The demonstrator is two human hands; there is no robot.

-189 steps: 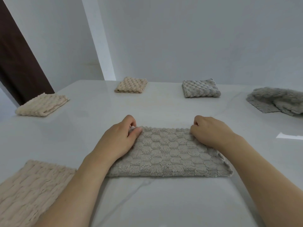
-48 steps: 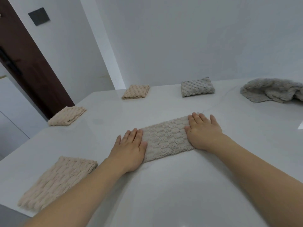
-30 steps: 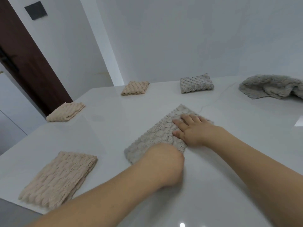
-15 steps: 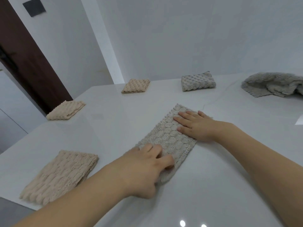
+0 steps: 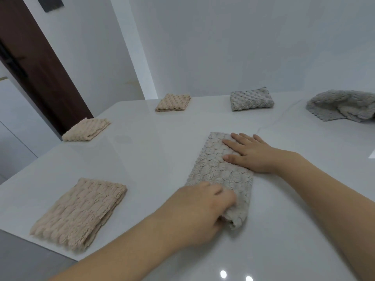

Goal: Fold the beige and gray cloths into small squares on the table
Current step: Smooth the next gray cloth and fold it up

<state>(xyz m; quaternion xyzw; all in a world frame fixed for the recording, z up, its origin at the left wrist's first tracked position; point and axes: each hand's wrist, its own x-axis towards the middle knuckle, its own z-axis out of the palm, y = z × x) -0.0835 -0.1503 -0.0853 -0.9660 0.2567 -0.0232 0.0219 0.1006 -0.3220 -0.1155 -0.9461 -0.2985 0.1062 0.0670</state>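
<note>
Gray bubbly cloth in long strip, left hand pinching near end, right hand flat.

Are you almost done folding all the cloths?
Partly. Three small squares sit folded at the back: two beige, one gray. The gray strip is mid-fold under both hands. The near beige cloth and crumpled gray one remain.

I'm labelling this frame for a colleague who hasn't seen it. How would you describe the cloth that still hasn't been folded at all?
Start at the glossy white table and look to its far right edge. There lies a crumpled gray textured cloth, to the right of a small folded gray square. Unlike every other cloth, flat or neatly folded, it sits in a loose, rumpled heap.
</note>
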